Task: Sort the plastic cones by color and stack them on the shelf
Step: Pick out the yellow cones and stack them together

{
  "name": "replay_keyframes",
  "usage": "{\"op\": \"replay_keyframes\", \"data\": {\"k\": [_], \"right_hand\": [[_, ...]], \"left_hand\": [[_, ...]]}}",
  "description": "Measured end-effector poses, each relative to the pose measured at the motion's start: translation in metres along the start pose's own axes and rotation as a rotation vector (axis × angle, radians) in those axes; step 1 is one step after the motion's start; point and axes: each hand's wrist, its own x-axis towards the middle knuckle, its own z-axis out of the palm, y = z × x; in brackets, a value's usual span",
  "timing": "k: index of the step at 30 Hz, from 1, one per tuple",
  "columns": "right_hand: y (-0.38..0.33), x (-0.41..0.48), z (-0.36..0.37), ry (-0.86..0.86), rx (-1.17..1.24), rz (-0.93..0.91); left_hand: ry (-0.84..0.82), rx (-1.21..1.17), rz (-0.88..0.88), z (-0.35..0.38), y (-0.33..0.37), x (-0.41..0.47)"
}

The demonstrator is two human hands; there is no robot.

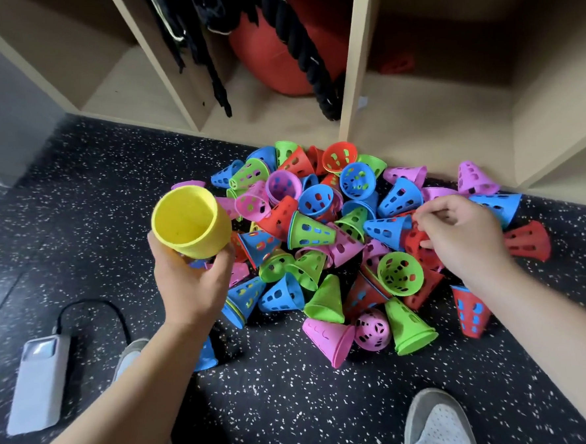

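Your left hand grips a yellow cone at nine o'clock of the pile, fingers wrapped round its narrow end, wide mouth tilted up toward you. Your right hand, at three o'clock, pinches into red cones with curled fingers; whether it has one is unclear. The shelf stands at twelve, ropes hanging in one bay. A power bank lies at eight.

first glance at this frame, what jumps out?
The heap of perforated plastic cones, blue, green, red and pink, jumbled on the speckled black floor right in front of the wooden shelf. Next, the yellow cone stack held mouth-up in the left hand at the heap's left edge. The right hand reaches into the heap's right side, fingers at a red cone.
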Motion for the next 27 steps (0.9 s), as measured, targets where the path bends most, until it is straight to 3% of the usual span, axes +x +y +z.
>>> {"op": "replay_keyframes", "data": {"k": [7, 12, 18, 23, 27], "right_hand": [[-0.007, -0.005, 0.021, -0.054, -0.068, -0.063], [-0.018, -0.031, 0.047, -0.123, -0.174, -0.231], [-0.020, -0.070, 0.116, -0.483, -0.325, -0.763], [-0.026, -0.094, 0.187, -0.890, -0.838, -1.299], [-0.021, -0.095, 0.214, -0.952, -1.110, -1.427]], "left_hand": [[0.019, 0.008, 0.000, -0.014, -0.018, 0.011], [-0.024, 0.021, 0.006, -0.020, -0.024, 0.012], [-0.037, 0.033, 0.018, -0.030, -0.024, 0.013], [-0.017, 0.035, 0.006, -0.042, -0.026, 0.022], [-0.024, 0.069, 0.005, -0.052, -0.034, 0.030]]}}
